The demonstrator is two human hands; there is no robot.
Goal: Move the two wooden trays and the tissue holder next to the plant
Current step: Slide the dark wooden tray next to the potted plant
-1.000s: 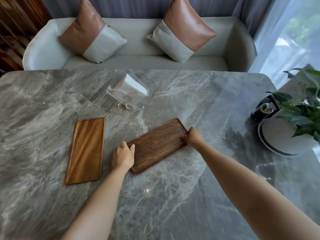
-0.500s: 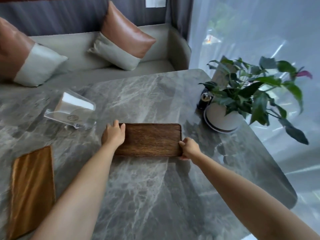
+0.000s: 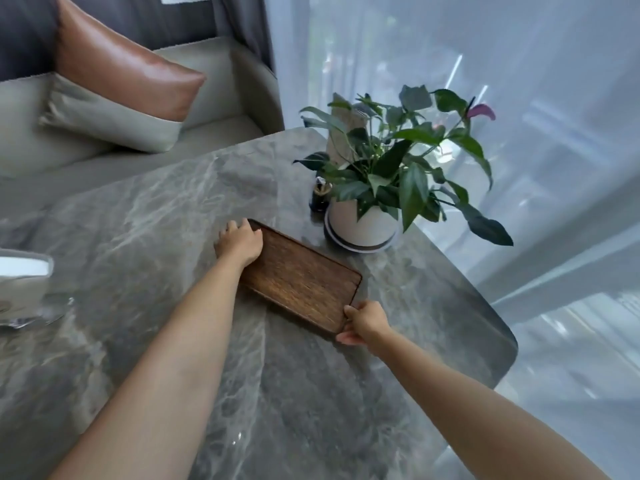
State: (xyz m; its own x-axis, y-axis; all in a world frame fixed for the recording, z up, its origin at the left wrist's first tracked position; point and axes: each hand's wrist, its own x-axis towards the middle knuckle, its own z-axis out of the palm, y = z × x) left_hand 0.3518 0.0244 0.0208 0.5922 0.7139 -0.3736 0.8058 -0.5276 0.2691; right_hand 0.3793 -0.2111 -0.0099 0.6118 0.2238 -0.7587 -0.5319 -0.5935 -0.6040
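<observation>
one dark wooden tray [image 3: 301,280] lies on the marble table [image 3: 138,209] just beside the one potted plant [image 3: 388,174] — left hand [image 3: 240,242] and right hand [image 3: 365,322] clamp its ends — one tissue holder [image 3: 24,285] sits far left.

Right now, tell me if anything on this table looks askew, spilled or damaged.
Nothing spilled or damaged. The dark wooden tray lies diagonal to the table edge beside the plant, with the left hand and right hand gripping its ends. The tissue holder at the left is cut off by the frame.
</observation>
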